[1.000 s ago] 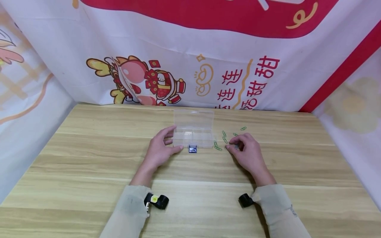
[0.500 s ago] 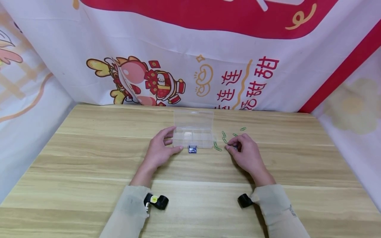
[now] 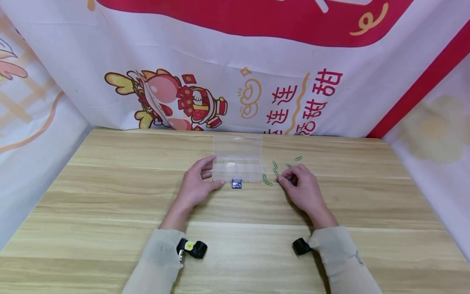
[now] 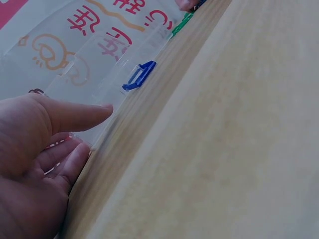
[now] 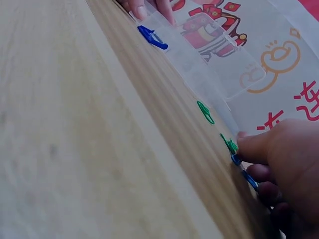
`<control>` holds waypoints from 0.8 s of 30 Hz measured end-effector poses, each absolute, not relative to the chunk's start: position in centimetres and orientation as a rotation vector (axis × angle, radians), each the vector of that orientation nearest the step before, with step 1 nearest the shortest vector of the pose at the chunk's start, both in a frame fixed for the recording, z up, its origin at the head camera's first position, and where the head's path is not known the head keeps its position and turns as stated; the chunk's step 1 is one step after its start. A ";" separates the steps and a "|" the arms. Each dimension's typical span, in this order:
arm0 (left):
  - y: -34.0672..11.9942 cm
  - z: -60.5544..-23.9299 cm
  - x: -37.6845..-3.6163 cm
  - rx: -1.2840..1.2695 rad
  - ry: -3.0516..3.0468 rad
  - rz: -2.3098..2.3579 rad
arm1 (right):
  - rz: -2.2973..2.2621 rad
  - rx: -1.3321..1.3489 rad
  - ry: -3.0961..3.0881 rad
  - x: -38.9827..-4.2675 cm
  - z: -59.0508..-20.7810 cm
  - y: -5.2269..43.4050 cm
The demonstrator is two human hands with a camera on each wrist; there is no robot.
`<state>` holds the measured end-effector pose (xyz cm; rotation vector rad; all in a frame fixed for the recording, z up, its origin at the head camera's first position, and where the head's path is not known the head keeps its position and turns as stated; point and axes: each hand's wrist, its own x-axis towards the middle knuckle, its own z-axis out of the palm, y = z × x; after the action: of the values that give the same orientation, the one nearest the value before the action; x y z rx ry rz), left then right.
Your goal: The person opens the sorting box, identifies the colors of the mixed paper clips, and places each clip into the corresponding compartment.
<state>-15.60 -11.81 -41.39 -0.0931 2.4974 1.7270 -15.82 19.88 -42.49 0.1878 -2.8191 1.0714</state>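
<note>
A clear compartment box (image 3: 247, 175) stands on the table with its lid raised; a blue latch (image 3: 236, 183) hangs at its front. My left hand (image 3: 196, 183) grips the box's left end, thumb at the front edge and index finger near the hinge. To the right lie several green paper clips (image 3: 275, 165). There my right hand (image 3: 302, 185) is low over the table, thumb and index finger pinching at a paper clip; the held part is mostly hidden. Blue paper clips (image 5: 250, 180) show beneath its fingers in the right wrist view, near a green clip (image 5: 205, 112).
The wooden table (image 3: 235, 253) ends at a printed cloth backdrop (image 3: 205, 49) just behind the raised lid. More cloth hangs at both sides. Each wrist bears a small black camera, the left camera (image 3: 198, 249) and the right camera (image 3: 302, 246).
The right hand's thumb and index finger have drawn slightly closer together among the clips. The left hand and the box stay in place; the whole head view has shifted a little.
</note>
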 end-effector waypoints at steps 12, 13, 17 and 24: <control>-11.8 -41.3 -15.6 -0.090 2.502 1.719 | 1.055 0.175 -2.907 -15.9 -41.0 20.3; -11.9 -41.3 -15.6 -0.091 2.503 1.717 | 1.037 0.177 -2.922 -15.9 -40.9 20.2; -11.9 -41.2 -15.6 -0.099 2.504 1.710 | 0.988 0.177 -2.978 -16.0 -40.3 19.9; -11.8 -41.2 -15.5 -0.100 2.498 1.708 | 0.953 0.183 -3.068 -16.3 -39.8 19.6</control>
<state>-15.54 -11.83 -41.20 -0.0997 2.4979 1.7082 -16.35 19.64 -39.84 0.1827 -3.0684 0.9529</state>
